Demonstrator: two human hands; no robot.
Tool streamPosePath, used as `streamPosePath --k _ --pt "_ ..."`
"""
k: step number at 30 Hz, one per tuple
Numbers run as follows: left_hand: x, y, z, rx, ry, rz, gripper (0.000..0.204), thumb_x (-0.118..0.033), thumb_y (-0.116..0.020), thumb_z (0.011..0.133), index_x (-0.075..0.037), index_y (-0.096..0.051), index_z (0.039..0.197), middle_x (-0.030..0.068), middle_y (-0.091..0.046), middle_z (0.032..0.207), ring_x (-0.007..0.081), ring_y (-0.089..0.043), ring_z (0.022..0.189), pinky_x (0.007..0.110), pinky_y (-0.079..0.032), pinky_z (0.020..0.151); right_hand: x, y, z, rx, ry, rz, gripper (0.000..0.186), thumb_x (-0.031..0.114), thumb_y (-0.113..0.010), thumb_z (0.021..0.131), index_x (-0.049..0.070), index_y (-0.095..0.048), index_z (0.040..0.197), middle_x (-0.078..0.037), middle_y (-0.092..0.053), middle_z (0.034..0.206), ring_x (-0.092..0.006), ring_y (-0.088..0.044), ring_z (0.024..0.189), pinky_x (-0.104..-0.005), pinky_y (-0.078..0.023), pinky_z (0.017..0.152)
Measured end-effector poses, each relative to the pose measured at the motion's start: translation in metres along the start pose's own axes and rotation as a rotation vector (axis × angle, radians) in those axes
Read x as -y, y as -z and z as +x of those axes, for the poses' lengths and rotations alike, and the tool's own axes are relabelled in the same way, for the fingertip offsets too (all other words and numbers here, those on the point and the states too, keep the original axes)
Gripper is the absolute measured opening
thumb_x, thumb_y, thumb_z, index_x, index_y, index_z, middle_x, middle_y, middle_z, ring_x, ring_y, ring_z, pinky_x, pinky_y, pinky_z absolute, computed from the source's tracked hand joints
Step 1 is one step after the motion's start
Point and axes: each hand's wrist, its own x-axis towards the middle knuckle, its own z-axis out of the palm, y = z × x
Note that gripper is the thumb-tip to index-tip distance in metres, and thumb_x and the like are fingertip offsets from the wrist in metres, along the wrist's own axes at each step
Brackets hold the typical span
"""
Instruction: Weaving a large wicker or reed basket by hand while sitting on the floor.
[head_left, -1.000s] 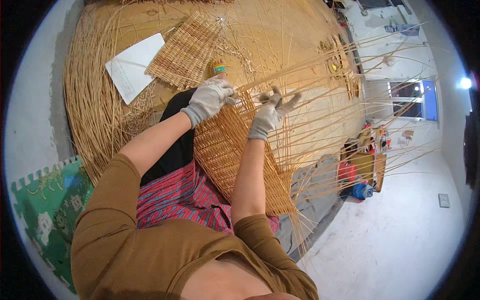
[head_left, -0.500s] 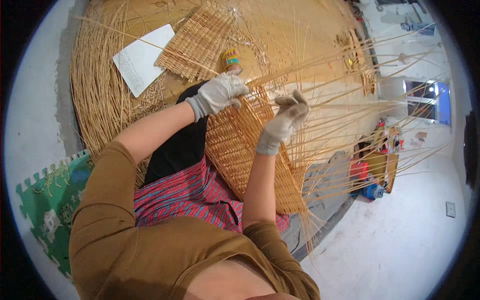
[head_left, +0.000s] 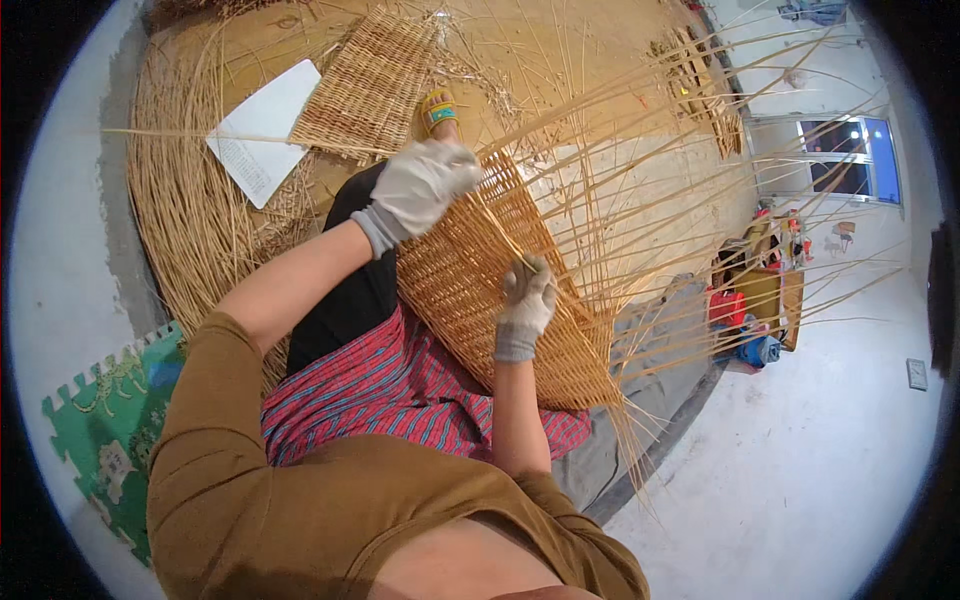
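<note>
A half-woven wicker basket (head_left: 450,290) lies tilted across my lap, its long unwoven stakes (head_left: 650,190) fanning out to the right. My left hand (head_left: 428,185), in a pale work glove and a little blurred, closes at the far end of the basket's upper edge. A long thin wicker rod (head_left: 250,137) runs from it out to the left. Lower along the same edge, my gloved right hand (head_left: 527,300) pinches a strand of the weave, with thumb and fingers together at the rim. The left fingertips are partly hidden behind the glove.
A large bundle of loose rods (head_left: 185,200) lies at the left. Beside it are a sheet of paper (head_left: 262,135) and a flat woven panel (head_left: 370,85). Boxes and red and blue items (head_left: 755,310) stand at the right wall. A green foam mat (head_left: 110,420) lies at lower left.
My right hand has come down from among the stakes onto the basket's edge and closed there. My left hand has shifted slightly left, and the long rod now lies more level.
</note>
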Motion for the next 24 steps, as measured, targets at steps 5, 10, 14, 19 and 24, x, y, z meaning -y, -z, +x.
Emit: streamPosePath --k 5,10,14,19,24 --pt "-0.009 -0.044 -0.002 0.584 0.183 -0.547 0.028 -0.009 -0.054 0.091 -0.013 -0.067 0.115 0.0129 -0.069 0.105 0.0285 -0.067 0.094 0.038 -0.052 0.084 0.011 -0.015 -0.002 -0.123 0.003 -0.166 0.022 0.008 -0.056 0.100 0.006 -0.059 0.121 -0.011 -0.068 0.111 -0.0225 -0.068 0.096 -0.0307 -0.056 0.079" --pt "-0.022 -0.078 0.004 0.633 0.426 -0.528 0.028 -0.005 -0.051 0.089 -0.009 -0.067 0.112 0.0146 -0.072 0.105 0.0263 -0.068 0.098 0.036 -0.052 0.087 0.083 -0.086 0.072 0.180 1.175 -1.009 0.056 -0.005 -0.048 0.097 0.010 -0.038 0.150 -0.015 -0.051 0.139 -0.0258 -0.058 0.117 -0.0282 -0.054 0.086" --pt "-0.022 -0.063 0.012 0.707 0.332 -0.384 0.017 -0.008 -0.056 0.090 -0.002 -0.067 0.101 0.0119 -0.073 0.098 0.0265 -0.068 0.093 0.035 -0.052 0.084 0.066 -0.027 0.042 0.140 0.272 -0.157 0.037 0.010 -0.047 0.098 0.006 -0.050 0.134 -0.016 -0.063 0.117 -0.0239 -0.065 0.102 -0.0272 -0.054 0.060" --pt "-0.063 -0.042 0.023 0.581 0.580 -0.490 0.048 -0.051 -0.073 0.084 -0.003 -0.070 0.086 0.0144 -0.068 0.073 0.0266 -0.067 0.071 0.038 -0.052 0.070 0.010 0.051 -0.022 0.147 0.205 -0.064 0.024 0.027 -0.050 0.104 0.007 -0.056 0.116 -0.011 -0.067 0.107 -0.0208 -0.065 0.105 -0.0280 -0.057 0.059" --pt "-0.080 -0.045 0.007 0.460 0.617 -0.177 0.049 -0.053 -0.072 0.083 -0.005 -0.071 0.079 0.0126 -0.071 0.085 0.0310 -0.068 0.078 0.038 -0.053 0.070 0.062 0.001 -0.065 0.181 0.186 -0.246 0.019 0.023 -0.054 0.103 0.008 -0.061 0.110 -0.010 -0.068 0.111 -0.0210 -0.065 0.107 -0.0286 -0.057 0.057"
